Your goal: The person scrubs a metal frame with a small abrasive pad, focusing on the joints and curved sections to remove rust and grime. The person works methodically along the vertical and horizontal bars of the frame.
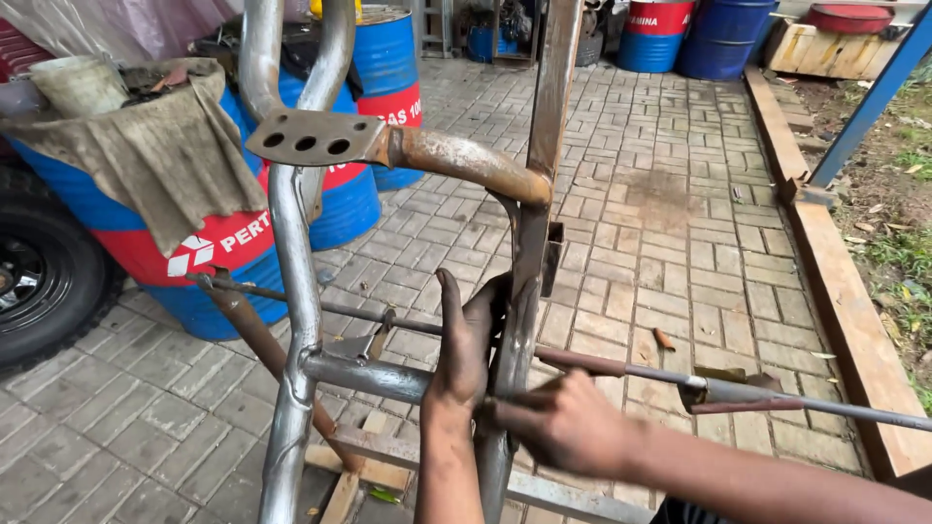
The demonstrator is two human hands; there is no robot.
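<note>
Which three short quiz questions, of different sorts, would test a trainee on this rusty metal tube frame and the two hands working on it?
1. True or false: the left hand grips the rusty upright bar of the metal tube frame.
2. What does the right hand rest on? A) the long thin metal rod B) the black tyre C) the blue and red steel drum
3. Fill in: the grey plate on the frame shows ___ holes in a row.

Key: 1 true; 2 A; 3 three.
</note>
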